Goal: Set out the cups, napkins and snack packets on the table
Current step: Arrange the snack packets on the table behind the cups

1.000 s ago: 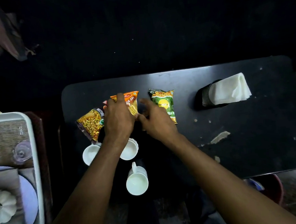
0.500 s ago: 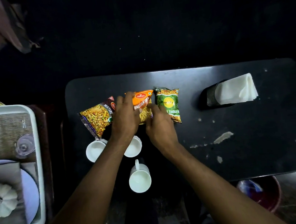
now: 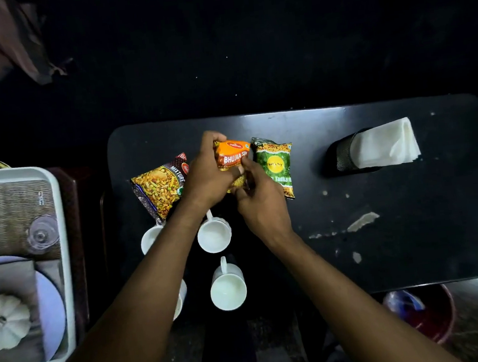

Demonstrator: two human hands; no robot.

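Three snack packets lie in a row on the black table (image 3: 414,251). My left hand (image 3: 206,173) and my right hand (image 3: 259,205) both grip the orange packet (image 3: 234,155) in the middle. A brown mixture packet (image 3: 159,187) lies tilted to its left, partly under my left wrist. A green packet (image 3: 275,165) lies to its right. White cups stand nearer me: one (image 3: 214,234) between my forearms, one (image 3: 228,289) below it, one (image 3: 150,237) partly behind my left forearm and another (image 3: 180,298) mostly hidden. White napkins (image 3: 386,143) sit in a black mesh holder (image 3: 342,155) at the right.
A white tray (image 3: 64,256) at the left holds a woven mat, a clear glass (image 3: 41,235), a blue plate and a white pumpkin-shaped object (image 3: 3,320). A red bucket (image 3: 431,314) stands below the table's right corner. Paint chips mark the tabletop.
My hands have closed on the orange packet and turned it upright beside the green one. The mixture packet has shifted slightly and shows more of its label.
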